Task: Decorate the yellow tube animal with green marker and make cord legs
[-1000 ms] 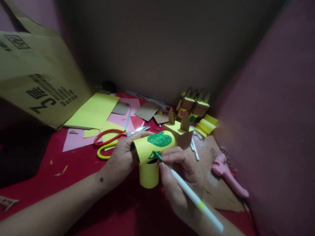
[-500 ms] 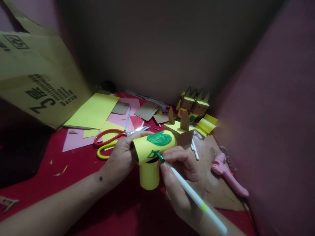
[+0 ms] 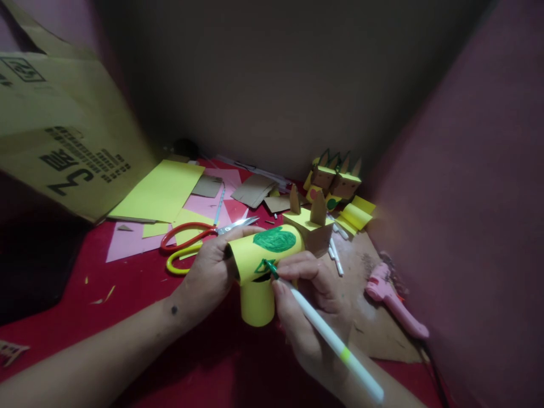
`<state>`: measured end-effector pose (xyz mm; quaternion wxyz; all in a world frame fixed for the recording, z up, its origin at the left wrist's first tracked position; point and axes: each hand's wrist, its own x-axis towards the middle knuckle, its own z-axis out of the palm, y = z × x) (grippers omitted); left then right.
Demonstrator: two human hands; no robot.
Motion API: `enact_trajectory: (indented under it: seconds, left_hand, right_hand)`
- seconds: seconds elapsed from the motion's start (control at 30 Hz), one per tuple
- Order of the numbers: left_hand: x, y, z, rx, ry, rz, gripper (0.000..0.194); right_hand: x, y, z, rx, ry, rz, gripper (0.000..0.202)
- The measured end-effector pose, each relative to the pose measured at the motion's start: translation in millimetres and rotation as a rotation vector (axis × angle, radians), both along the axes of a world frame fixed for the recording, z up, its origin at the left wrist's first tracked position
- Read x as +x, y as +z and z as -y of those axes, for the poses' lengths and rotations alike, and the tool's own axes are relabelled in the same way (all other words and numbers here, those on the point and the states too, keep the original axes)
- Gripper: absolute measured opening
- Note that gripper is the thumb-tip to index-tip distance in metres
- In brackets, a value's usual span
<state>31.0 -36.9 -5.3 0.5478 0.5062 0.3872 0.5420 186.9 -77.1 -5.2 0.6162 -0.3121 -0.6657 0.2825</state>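
My left hand [image 3: 210,269] grips the open left end of a yellow paper tube [image 3: 244,260], which lies sideways with a shorter yellow tube [image 3: 257,306] below it. A solid green oval [image 3: 275,239] and a small green outlined shape mark the tube's surface. In my right hand [image 3: 314,300] is a white marker pen [image 3: 327,334] with a green tip, pinched between thumb and fingers. Its tip touches the tube at the outlined shape. Right behind the tube sits a cardboard box [image 3: 312,229] with a yellow top and two pointed ears.
Scissors [image 3: 189,232] with red and yellow handles lie beside my left hand. A pink glue gun [image 3: 393,300] rests on a cardboard sheet [image 3: 369,340] at right. Yellow paper [image 3: 159,190] and a large cardboard box [image 3: 72,130] are at left. Small eared cardboard figures [image 3: 335,178] stand behind.
The marker and my right hand have shifted slightly left, with the tip moving along the small green outline. My left hand still holds the tube in nearly the same place.
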Motion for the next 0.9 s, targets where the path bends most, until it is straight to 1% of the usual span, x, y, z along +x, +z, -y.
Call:
enact_trajectory:
  seconds: [0.33,0.6,0.7,0.9]
  left_hand:
    - [1.2,4.2,0.7,-0.033,0.054,-0.017,0.029]
    - [2.6,3.5,0.4,-0.065,0.046,0.003,0.031]
    - [3.3,4.4,0.7,-0.064,0.019,0.009,0.033]
    - [1.1,3.5,-1.0,-0.063,0.021,0.008,0.032]
  right_hand:
    - [-0.3,-1.3,-0.1,-0.042,-0.011,-0.020,0.017]
    - [-0.6,-0.5,0.2,-0.044,-0.012,-0.029,0.015]
    - [-0.3,0.9,0.8,-0.045,-0.014,-0.049,0.015]
    - [1.5,3.1,1.9,-0.052,0.002,-0.038,0.017]
